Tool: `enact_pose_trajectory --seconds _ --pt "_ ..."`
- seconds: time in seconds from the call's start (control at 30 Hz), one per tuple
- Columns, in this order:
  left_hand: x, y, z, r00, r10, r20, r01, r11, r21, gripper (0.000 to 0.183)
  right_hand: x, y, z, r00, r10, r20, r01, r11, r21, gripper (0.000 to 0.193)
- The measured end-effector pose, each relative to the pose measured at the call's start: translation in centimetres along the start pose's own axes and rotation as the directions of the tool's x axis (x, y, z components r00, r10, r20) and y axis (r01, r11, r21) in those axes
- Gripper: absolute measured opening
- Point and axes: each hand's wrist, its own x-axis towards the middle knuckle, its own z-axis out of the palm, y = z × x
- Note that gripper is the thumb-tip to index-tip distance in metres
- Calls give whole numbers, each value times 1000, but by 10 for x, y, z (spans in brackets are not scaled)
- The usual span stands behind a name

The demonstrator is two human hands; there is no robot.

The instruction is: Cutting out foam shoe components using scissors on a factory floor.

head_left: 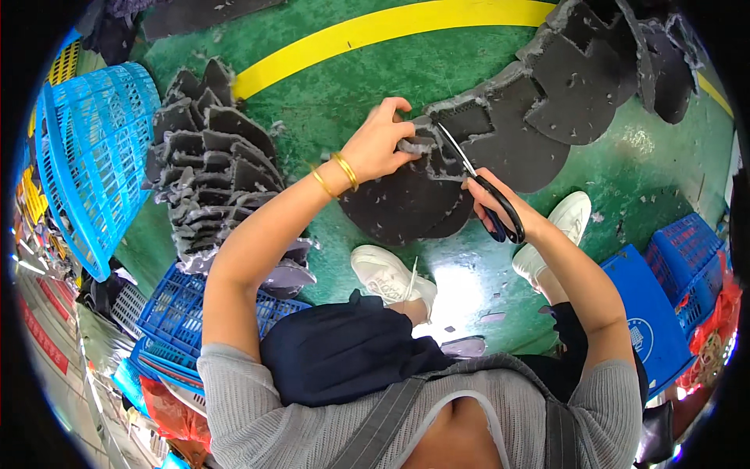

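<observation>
I count 1 left hand (380,147) and 1 right hand (522,207) of mine, 1 pair of scissors (469,166), 2 gold bangles (346,171), 2 white sneakers (380,270), 1 large light-blue lattice basket (101,148), 1 blue box with a round emblem (637,313), plus 1 stack (223,156) and 1 row (578,86) of dark fuzzy-edged cutouts, overlapping too closely to number.

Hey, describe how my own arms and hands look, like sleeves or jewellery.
Your short sleeves are light grey and ribbed, leaving both forearms bare. The left hand is ungloved, with two thin gold-coloured bangles at its wrist. The right hand is ungloved too, with no visible bangle.
</observation>
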Motion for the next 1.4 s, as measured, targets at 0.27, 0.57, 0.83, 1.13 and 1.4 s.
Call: enact_pose_trajectory --seconds 0.27,0.57,0.83,1.13,1.4 --pt "-44 23 -13 980 -195 43 200 969 -148 26 5 -16 10 981 -17 195 31 997 -66 39" --pt "-70 39 -32 944 -325 49 310 829 -466 48 3 -40 15 965 -149 216 138 988 68 45" --pt "7 19 -15 968 231 -95 -217 967 132 28 5 -31 -22 988 -34 -153 0 977 -215 36" --pt "-19 13 14 989 -85 122 126 918 -375 31 3 -23 -14 995 -63 -82 42 969 -245 43" --pt "-77 27 6 977 -207 39 205 888 -412 30 31 -58 16 990 -126 67 142 919 -367 35"
